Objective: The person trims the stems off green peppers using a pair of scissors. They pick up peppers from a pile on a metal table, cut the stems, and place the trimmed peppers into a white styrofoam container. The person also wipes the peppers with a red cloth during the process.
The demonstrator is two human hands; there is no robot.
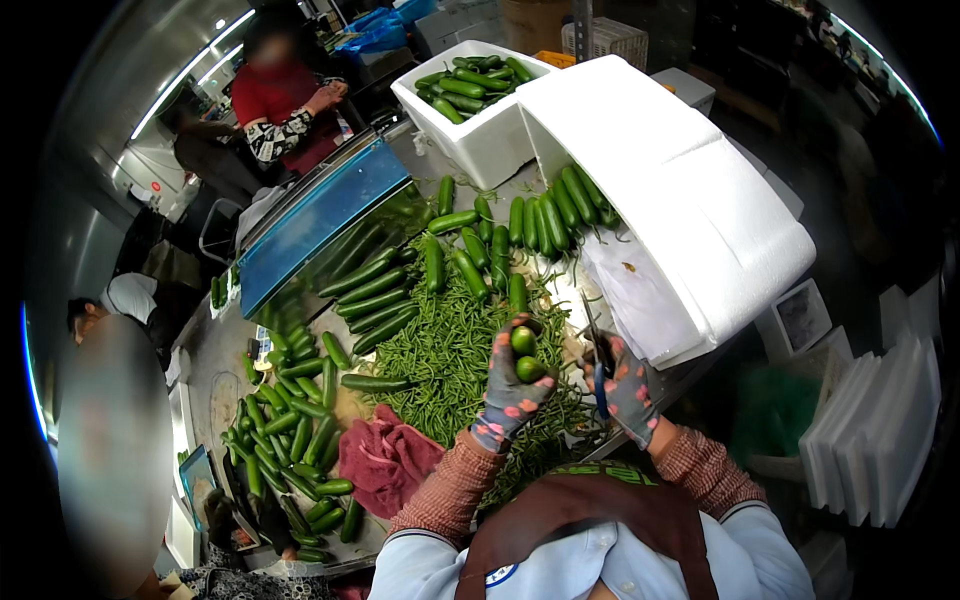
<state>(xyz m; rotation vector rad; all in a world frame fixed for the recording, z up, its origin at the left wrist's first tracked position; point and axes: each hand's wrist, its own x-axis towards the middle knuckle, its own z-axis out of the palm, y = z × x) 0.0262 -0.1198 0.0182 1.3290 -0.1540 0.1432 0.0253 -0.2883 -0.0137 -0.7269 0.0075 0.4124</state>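
Two green cucumbers (529, 367) are gripped in my left hand (511, 379), their rounded ends facing me. My right hand (626, 394) holds scissors (599, 375) with blue handles, the blades pointing away from me. Both hands wear grey gloves with a pink flower pattern. Beneath and beyond them spreads a heap of cut green stems (450, 352). More cucumbers (472, 262) lie loose on the far part of the heap. A row of cucumbers (551, 217) rests at the mouth of a tipped white foam box (660, 180).
An upright foam box (480, 142) full of cucumbers stands behind. To the left are a blue-edged panel (326, 225), a cucumber pile (292, 427) and a red cloth (386, 457). A co-worker's dark-gloved hands (270, 517) are at lower left. Foam lids (862, 435) stand at right.
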